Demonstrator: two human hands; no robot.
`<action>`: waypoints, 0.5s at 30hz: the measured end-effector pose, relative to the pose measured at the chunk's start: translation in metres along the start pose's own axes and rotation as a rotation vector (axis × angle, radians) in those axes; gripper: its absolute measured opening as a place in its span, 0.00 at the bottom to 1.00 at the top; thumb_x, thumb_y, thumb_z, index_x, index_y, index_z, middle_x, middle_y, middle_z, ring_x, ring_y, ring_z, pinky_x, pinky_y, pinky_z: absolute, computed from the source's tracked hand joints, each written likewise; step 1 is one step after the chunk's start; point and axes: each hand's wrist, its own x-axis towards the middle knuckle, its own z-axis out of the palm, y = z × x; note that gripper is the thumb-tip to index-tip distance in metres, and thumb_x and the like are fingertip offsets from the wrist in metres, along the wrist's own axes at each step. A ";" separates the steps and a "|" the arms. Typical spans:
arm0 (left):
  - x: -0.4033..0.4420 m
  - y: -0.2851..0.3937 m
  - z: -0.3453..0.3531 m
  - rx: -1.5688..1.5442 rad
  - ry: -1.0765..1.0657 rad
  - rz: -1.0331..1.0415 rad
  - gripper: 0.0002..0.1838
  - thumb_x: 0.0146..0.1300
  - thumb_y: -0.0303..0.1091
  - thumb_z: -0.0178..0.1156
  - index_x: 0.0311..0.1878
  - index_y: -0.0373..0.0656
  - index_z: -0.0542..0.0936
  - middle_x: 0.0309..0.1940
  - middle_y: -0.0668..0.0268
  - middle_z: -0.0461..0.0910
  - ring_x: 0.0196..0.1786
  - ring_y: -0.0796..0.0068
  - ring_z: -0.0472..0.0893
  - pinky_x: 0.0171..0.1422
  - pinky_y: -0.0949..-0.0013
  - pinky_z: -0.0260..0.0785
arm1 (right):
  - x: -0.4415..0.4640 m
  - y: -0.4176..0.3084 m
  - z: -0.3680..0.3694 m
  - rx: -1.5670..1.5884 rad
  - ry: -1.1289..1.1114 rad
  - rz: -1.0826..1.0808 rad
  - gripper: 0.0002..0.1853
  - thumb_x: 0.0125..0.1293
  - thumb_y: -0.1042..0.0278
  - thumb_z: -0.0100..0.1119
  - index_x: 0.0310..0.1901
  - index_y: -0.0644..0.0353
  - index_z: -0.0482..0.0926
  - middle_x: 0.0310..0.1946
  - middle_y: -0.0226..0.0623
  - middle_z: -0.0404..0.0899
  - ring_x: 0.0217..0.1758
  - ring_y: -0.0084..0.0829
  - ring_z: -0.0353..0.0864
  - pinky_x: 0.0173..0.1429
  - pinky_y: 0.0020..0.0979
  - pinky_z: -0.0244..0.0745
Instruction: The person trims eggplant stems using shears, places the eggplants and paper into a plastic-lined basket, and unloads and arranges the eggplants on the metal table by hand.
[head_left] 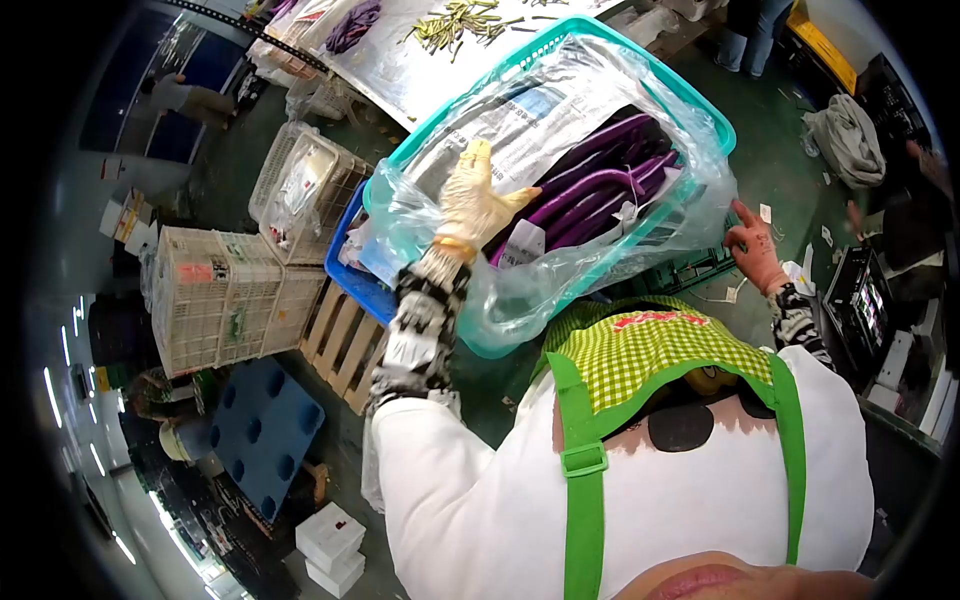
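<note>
A teal plastic basket (722, 125) lined with a clear plastic bag (505, 300) holds long purple eggplants (590, 190) and sheets of newspaper (520, 125). My left hand (475, 205), in a pale glove, is over the basket's left part, fingers stretched and thumb spread toward the eggplants. It lies against the newspaper and grips nothing. A small white label (522, 243) rests on the eggplants near it. Just outside the basket's right end is my right hand (757, 250), reddish, its fingers apart beside the bag's edge; nothing shows in it.
A metal table (390, 75) with green bean pods (460, 28) stands beyond the basket. At left are a blue crate (345, 245), stacked white crates (220, 300), a wooden pallet (340, 340) and a blue pallet (265, 430). A grey sack (845, 140) lies at right. Other people stand farther off.
</note>
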 end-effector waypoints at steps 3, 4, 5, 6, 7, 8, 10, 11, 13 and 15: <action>0.013 -0.023 0.042 0.137 -0.167 -0.022 0.26 0.50 0.52 0.74 0.43 0.41 0.85 0.49 0.53 0.81 0.68 0.48 0.68 0.68 0.50 0.63 | -0.006 0.003 0.019 0.034 -0.050 0.148 0.07 0.50 0.77 0.61 0.31 0.53 0.81 0.74 0.45 0.61 0.69 0.52 0.67 0.70 0.43 0.64; 0.016 -0.026 0.047 0.161 -0.262 -0.011 0.24 0.50 0.52 0.73 0.42 0.42 0.85 0.46 0.55 0.81 0.69 0.47 0.67 0.68 0.48 0.62 | -0.006 -0.003 0.020 0.053 -0.017 0.154 0.07 0.51 0.76 0.61 0.32 0.53 0.81 0.74 0.45 0.62 0.69 0.52 0.67 0.70 0.43 0.64; 0.017 -0.031 0.049 0.175 -0.261 0.086 0.17 0.51 0.48 0.73 0.35 0.44 0.85 0.39 0.58 0.81 0.59 0.49 0.75 0.57 0.50 0.68 | -0.006 -0.008 0.020 0.072 0.018 0.165 0.07 0.52 0.76 0.62 0.33 0.52 0.82 0.74 0.45 0.62 0.69 0.52 0.67 0.70 0.43 0.64; 0.018 -0.039 0.056 0.122 -0.300 -0.036 0.16 0.53 0.47 0.72 0.34 0.44 0.84 0.39 0.57 0.81 0.54 0.50 0.78 0.54 0.53 0.70 | -0.006 -0.011 0.018 0.107 0.032 0.216 0.07 0.53 0.75 0.62 0.34 0.52 0.83 0.73 0.43 0.63 0.69 0.51 0.67 0.70 0.43 0.65; 0.021 -0.040 0.056 0.070 -0.339 -0.159 0.15 0.55 0.47 0.71 0.33 0.44 0.84 0.40 0.57 0.81 0.48 0.51 0.80 0.51 0.55 0.72 | -0.007 -0.011 0.015 0.142 0.044 0.247 0.07 0.54 0.75 0.62 0.35 0.53 0.83 0.73 0.42 0.64 0.68 0.51 0.67 0.70 0.43 0.65; 0.017 -0.040 0.054 0.044 -0.123 -0.054 0.12 0.58 0.42 0.69 0.31 0.43 0.81 0.30 0.53 0.80 0.37 0.51 0.82 0.42 0.54 0.73 | -0.008 -0.011 0.012 0.178 0.051 0.274 0.08 0.54 0.74 0.62 0.37 0.54 0.83 0.72 0.41 0.65 0.68 0.50 0.68 0.70 0.43 0.65; 0.018 -0.050 0.052 -0.085 0.117 -0.154 0.11 0.65 0.38 0.64 0.32 0.41 0.77 0.29 0.53 0.80 0.35 0.50 0.80 0.41 0.56 0.73 | -0.009 -0.012 0.009 0.194 0.066 0.290 0.08 0.55 0.73 0.63 0.39 0.55 0.83 0.71 0.39 0.67 0.68 0.50 0.68 0.70 0.43 0.66; 0.026 -0.061 0.043 -0.110 0.272 -0.130 0.11 0.67 0.36 0.62 0.32 0.41 0.76 0.29 0.54 0.80 0.33 0.53 0.80 0.40 0.58 0.73 | -0.008 -0.018 0.002 0.171 0.072 0.285 0.09 0.56 0.72 0.63 0.40 0.55 0.83 0.71 0.38 0.68 0.68 0.49 0.68 0.70 0.43 0.66; 0.050 -0.075 0.015 -0.356 0.624 -0.350 0.09 0.71 0.33 0.58 0.34 0.40 0.75 0.27 0.60 0.78 0.31 0.62 0.78 0.39 0.62 0.72 | -0.008 -0.027 -0.003 0.144 0.092 0.271 0.09 0.57 0.71 0.64 0.41 0.56 0.83 0.69 0.38 0.69 0.67 0.49 0.68 0.70 0.43 0.66; 0.069 -0.085 -0.030 -0.370 0.588 -0.577 0.08 0.72 0.32 0.57 0.36 0.40 0.74 0.27 0.65 0.76 0.32 0.69 0.76 0.40 0.65 0.72 | -0.003 -0.033 -0.007 0.129 0.115 0.244 0.10 0.58 0.70 0.64 0.42 0.57 0.83 0.67 0.38 0.71 0.67 0.48 0.69 0.70 0.43 0.66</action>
